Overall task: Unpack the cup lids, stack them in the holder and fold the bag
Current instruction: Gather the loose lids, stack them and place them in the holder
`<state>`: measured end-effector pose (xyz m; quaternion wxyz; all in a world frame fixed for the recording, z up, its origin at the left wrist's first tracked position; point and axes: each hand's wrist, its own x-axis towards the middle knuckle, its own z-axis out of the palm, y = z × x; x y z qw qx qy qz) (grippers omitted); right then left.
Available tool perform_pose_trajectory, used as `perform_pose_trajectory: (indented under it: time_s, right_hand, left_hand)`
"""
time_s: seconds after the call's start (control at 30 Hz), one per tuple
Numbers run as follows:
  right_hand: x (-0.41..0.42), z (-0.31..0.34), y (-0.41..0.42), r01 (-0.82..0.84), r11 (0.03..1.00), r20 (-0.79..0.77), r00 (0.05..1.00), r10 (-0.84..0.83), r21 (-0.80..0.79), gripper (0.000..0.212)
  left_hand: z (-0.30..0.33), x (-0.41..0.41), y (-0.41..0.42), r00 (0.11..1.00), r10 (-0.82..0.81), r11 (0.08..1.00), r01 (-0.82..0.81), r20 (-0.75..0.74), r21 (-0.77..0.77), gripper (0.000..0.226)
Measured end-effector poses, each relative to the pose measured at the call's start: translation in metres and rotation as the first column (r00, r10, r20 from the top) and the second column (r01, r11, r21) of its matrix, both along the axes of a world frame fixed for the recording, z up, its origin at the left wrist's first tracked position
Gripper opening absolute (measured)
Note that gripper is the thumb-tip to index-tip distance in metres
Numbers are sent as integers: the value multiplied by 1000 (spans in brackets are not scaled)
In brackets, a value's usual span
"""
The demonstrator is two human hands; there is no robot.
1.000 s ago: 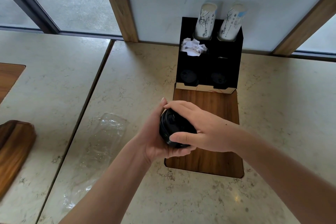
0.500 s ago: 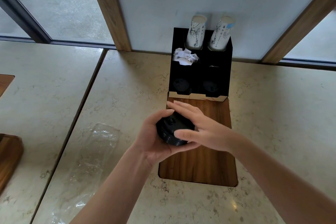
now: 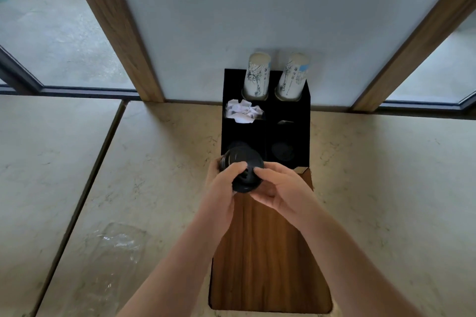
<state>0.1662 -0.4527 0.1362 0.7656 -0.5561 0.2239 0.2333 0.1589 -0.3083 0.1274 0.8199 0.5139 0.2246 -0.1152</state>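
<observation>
On the pale stone bench [image 3: 159, 162], your left hand [image 3: 221, 188] and right hand [image 3: 280, 188] both clasp the stack of black lids [image 3: 242, 162] at the holder [image 3: 286, 121]'s near-left slot; light and slippery, so probably grip its rims.
</observation>
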Motion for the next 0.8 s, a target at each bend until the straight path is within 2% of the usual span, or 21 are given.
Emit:
perform_pose_trajectory:
  time_s: [0.1,0.17,0.23,0.37,0.47,0.53,0.63,0.7,0.8]
  right_hand:
    - [27,-15,-7,-1,968,74,997,20,-253,34]
    - [44,-25,-8,-10,932,104,993,51,-362,38]
    - [59,-37,-8,13,897,126,991,47,-442,40]
    - [83,-59,0,43,826,170,983,65,-561,40]
    - [104,-65,9,39,730,205,969,140,-682,40]
    - [121,-66,15,-5,628,182,955,232,-778,43]
    - [141,-66,24,-134,507,75,926,371,-851,45]
    - [148,-67,31,-209,451,3,905,425,-868,37]
    - [153,-68,36,-275,414,-57,882,467,-868,20]
  left_hand:
    - [-21,21,6,998,-63,967,57,17,248,75]
    - [-35,35,12,979,-197,917,165,52,362,67]
    - [-46,51,15,951,-308,825,256,23,503,53]
    - [-63,81,13,961,-276,751,225,-15,620,36]
    - [-67,100,7,967,-242,562,210,-84,800,32]
    - [-65,112,2,962,-235,478,242,-143,844,34]
    - [-64,125,-5,946,-232,432,308,-226,847,23]
    - [-64,129,-9,934,-229,427,349,-274,834,26]
    - [-64,136,-18,865,-271,367,498,-422,785,18]
